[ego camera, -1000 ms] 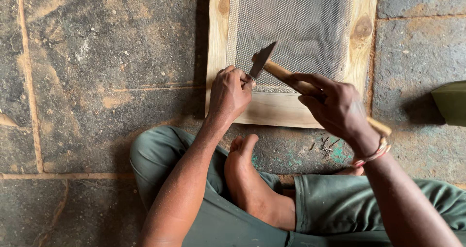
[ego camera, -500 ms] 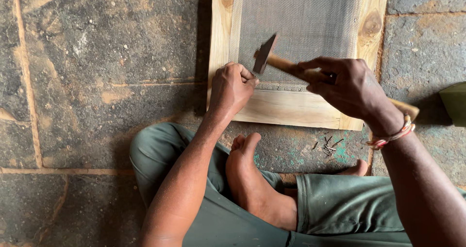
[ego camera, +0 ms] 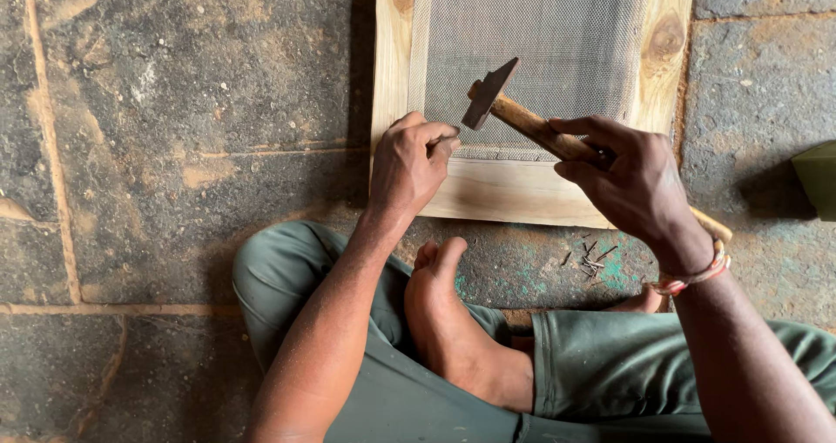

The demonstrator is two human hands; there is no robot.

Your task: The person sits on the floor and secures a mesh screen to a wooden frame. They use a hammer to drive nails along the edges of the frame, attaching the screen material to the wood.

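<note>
Presently the right hand point(ego camera: 631, 186) grips a wooden-handled hammer point(ego camera: 522, 116), its head raised just above the left hand point(ego camera: 409, 160), whose fingertips are pinched together on the wooden frame point(ego camera: 514, 190) at the mesh point(ego camera: 531, 33) edge; any nail there cannot be discerned.

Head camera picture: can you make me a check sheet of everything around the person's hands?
Surface: stone slab floor, dusty, with seams.
Job's things: wooden frame lying flat, wire mesh stretched over it; hammer with wooden handle, head raised above the mesh's lower edge.
Clutter: small loose nails on the floor beside the frame.
Grippers: left hand rests on the frame, fingers pinched at the mesh edge; right hand grips the hammer handle.
Cables: nothing seen.
Surroundings: bare foot, green trousers, green object at the right edge.
</note>
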